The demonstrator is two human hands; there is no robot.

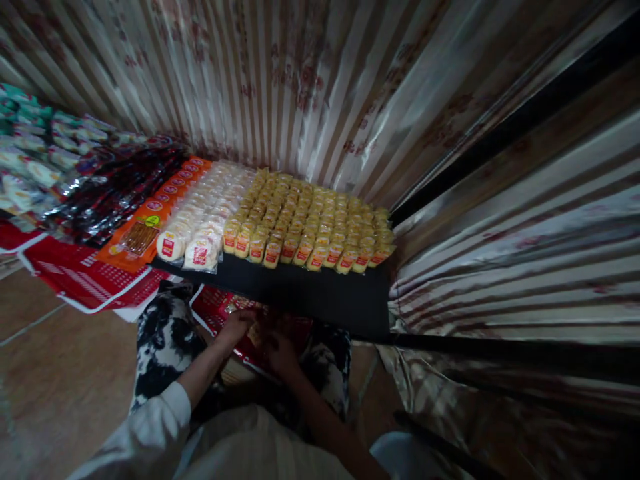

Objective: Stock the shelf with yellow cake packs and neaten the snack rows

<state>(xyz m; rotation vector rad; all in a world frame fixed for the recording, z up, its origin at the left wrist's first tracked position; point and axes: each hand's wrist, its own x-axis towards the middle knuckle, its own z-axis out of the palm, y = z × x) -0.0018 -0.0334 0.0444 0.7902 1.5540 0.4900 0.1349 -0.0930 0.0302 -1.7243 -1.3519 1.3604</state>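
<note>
My left hand point(236, 327) and my right hand point(281, 353) are close together low in the view, in shadow under the front edge of a black shelf point(310, 293). Both reach into a red printed bag point(235, 313) that rests on my lap. Something small and yellowish shows between the fingers, too dark to tell what it is or which hand grips it. On the shelf above stand rows of small yellow packets point(310, 220), packed tightly to the right end.
Left of the yellow packets lie white round packets point(200, 227), orange packs point(150, 223), dark red-black packs point(115, 193) and pale green-white ones point(30, 153). Red printed sheets point(80, 273) hang at the shelf's left. Striped floral curtains point(325, 87) enclose the back and right. Wooden floor point(60, 380) is at left.
</note>
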